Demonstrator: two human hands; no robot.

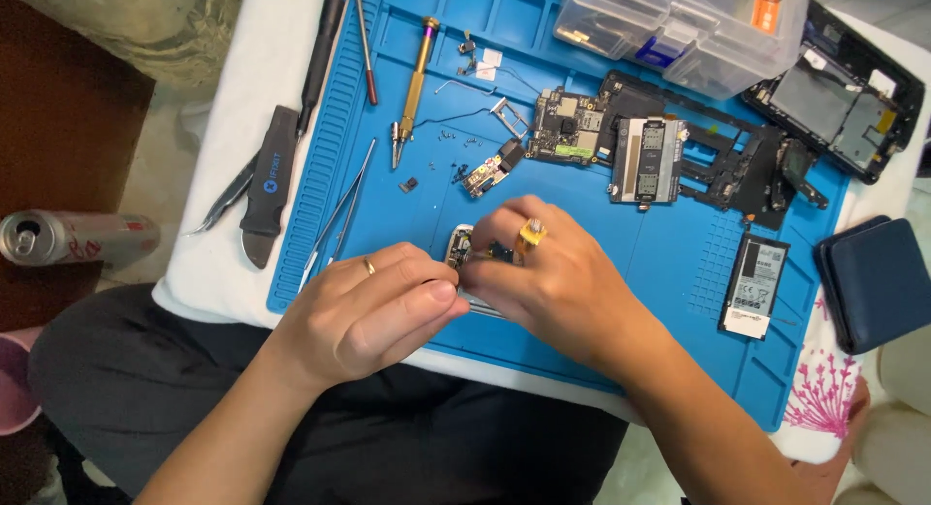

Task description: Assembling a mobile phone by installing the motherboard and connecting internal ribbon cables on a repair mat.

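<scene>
At the frame's centre, both hands, left [364, 306] and right [553, 277], pinched a small part [462, 246] over the blue mat [669, 263]; its long axis was hidden, tweezers [335, 219] nearby.

Bare forearms; left hand [364, 311] plain band, right hand [562, 282] apparently yellow-stoned ring

Both hands [465, 282] pinch a small phone part [462, 245] over the blue mat [621, 263].
</scene>
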